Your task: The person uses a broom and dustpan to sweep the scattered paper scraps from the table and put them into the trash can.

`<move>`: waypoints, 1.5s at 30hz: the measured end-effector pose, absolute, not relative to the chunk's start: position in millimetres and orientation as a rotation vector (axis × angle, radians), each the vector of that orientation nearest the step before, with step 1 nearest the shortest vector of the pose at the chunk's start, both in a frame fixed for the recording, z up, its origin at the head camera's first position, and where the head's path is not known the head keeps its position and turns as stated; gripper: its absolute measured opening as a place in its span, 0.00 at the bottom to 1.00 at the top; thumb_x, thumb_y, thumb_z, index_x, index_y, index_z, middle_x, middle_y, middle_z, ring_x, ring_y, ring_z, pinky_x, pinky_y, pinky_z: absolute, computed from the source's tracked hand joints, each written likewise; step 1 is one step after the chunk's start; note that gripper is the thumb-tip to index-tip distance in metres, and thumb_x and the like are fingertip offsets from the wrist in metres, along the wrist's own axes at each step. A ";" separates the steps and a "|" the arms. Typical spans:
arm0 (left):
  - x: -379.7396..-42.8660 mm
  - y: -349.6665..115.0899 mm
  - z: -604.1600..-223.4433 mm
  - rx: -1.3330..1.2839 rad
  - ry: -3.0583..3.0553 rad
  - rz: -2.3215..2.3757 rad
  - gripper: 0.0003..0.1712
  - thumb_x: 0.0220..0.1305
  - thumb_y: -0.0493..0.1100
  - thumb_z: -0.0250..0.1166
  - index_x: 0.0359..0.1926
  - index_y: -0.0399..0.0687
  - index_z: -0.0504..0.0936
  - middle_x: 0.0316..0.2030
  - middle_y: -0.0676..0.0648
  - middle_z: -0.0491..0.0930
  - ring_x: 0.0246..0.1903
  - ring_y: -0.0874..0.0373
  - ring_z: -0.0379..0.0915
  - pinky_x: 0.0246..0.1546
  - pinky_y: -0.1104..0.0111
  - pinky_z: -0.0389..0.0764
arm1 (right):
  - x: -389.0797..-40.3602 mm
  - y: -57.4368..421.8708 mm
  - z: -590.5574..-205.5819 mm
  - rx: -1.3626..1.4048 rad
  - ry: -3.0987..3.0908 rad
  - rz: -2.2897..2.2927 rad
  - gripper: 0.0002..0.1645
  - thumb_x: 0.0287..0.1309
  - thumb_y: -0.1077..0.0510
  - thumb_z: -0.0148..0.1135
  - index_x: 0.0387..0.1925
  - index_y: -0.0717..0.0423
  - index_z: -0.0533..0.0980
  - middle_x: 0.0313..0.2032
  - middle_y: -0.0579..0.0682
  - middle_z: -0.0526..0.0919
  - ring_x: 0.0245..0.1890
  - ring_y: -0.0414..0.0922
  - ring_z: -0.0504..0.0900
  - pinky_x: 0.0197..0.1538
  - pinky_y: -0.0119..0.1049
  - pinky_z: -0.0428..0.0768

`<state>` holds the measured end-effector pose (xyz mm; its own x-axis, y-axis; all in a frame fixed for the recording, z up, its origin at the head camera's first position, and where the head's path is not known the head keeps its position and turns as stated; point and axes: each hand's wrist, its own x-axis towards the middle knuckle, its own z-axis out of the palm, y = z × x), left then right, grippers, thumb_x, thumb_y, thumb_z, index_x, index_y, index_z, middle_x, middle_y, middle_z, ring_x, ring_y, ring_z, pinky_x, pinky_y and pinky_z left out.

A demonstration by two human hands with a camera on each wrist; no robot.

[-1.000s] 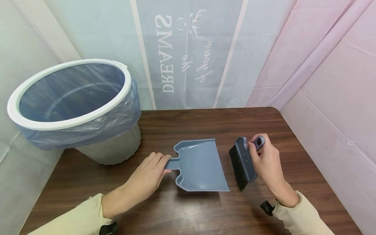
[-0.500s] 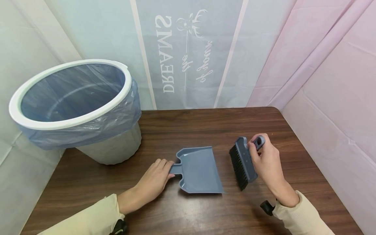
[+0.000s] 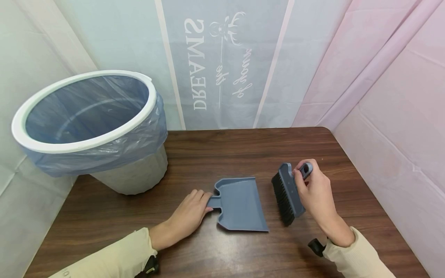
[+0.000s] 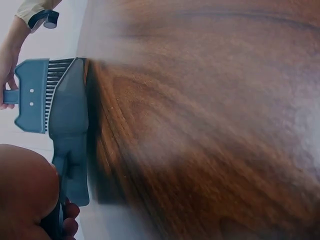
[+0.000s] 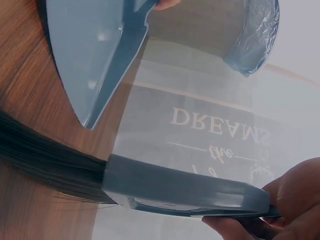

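A blue-grey dustpan (image 3: 241, 204) lies low over the brown wooden table, its wide edge turned to the right. My left hand (image 3: 189, 214) grips its short handle; the left wrist view shows the fingers curled round it. To the right, a matching hand brush (image 3: 291, 191) with black bristles is held upright, bristles toward the dustpan. My right hand (image 3: 315, 191) pinches the brush's handle between thumb and fingers. In the right wrist view the bristles (image 5: 50, 157) reach down near the tabletop, a small gap away from the dustpan (image 5: 95, 55).
At the left stands a waste bin (image 3: 128, 177) with a white rim and a blue plastic liner (image 3: 139, 139) folded over it. A printed cloth (image 3: 222, 69) hangs behind the table (image 3: 222, 150). Pale cloth walls close off both sides.
My left hand has brought the dustpan down and toward the right, closer to the brush, and its tilt has changed. The right hand and brush have stayed nearly still.
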<state>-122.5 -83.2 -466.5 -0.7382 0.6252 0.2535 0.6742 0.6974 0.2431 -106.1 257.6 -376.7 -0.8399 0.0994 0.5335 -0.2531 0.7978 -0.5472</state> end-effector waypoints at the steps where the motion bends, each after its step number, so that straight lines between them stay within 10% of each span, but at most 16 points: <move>1: -122.6 -82.2 -466.9 -1.060 -2.753 -0.484 0.22 0.72 0.47 0.64 0.56 0.34 0.78 0.40 0.44 0.77 0.38 0.53 0.69 0.40 0.61 0.75 | -105.5 257.1 -376.6 0.117 -2.429 0.839 0.09 0.64 0.71 0.63 0.44 0.63 0.72 0.32 0.55 0.83 0.22 0.35 0.72 0.24 0.21 0.69; 10: -126.3 -76.1 -472.3 -1.061 -2.738 -0.499 0.22 0.71 0.47 0.64 0.58 0.36 0.78 0.41 0.46 0.77 0.39 0.54 0.70 0.41 0.60 0.76 | -95.2 244.5 -376.2 0.573 -2.295 0.673 0.02 0.68 0.66 0.60 0.40 0.62 0.76 0.33 0.51 0.81 0.29 0.40 0.78 0.31 0.27 0.77; 19: -131.6 -72.6 -475.2 -1.076 -2.718 -0.547 0.22 0.69 0.46 0.66 0.57 0.35 0.78 0.40 0.45 0.77 0.38 0.54 0.69 0.40 0.61 0.75 | -86.2 215.8 -387.6 1.353 -2.123 0.445 0.17 0.77 0.60 0.41 0.40 0.56 0.77 0.39 0.47 0.80 0.35 0.41 0.82 0.32 0.30 0.82; 31: -133.9 -73.8 -472.3 -1.120 -2.714 -0.553 0.24 0.69 0.46 0.67 0.59 0.34 0.78 0.44 0.45 0.79 0.40 0.54 0.70 0.42 0.62 0.76 | -77.0 193.5 -419.6 1.547 -2.238 0.207 0.18 0.82 0.55 0.38 0.38 0.46 0.75 0.39 0.43 0.76 0.33 0.36 0.73 0.26 0.22 0.71; 39: -138.9 -75.6 -472.3 -1.171 -2.721 -0.542 0.26 0.71 0.48 0.65 0.61 0.36 0.78 0.46 0.45 0.80 0.42 0.54 0.71 0.44 0.62 0.76 | -73.3 185.4 -435.4 1.589 -2.363 0.049 0.06 0.62 0.52 0.67 0.35 0.44 0.76 0.34 0.40 0.73 0.31 0.35 0.69 0.24 0.23 0.64; 45: -140.7 -76.8 -471.4 -1.201 -2.706 -0.523 0.26 0.71 0.49 0.65 0.62 0.36 0.78 0.46 0.45 0.80 0.42 0.54 0.71 0.44 0.62 0.77 | -71.4 182.2 -441.6 1.591 -2.404 0.016 0.06 0.61 0.49 0.69 0.36 0.42 0.79 0.36 0.40 0.74 0.34 0.35 0.71 0.26 0.25 0.70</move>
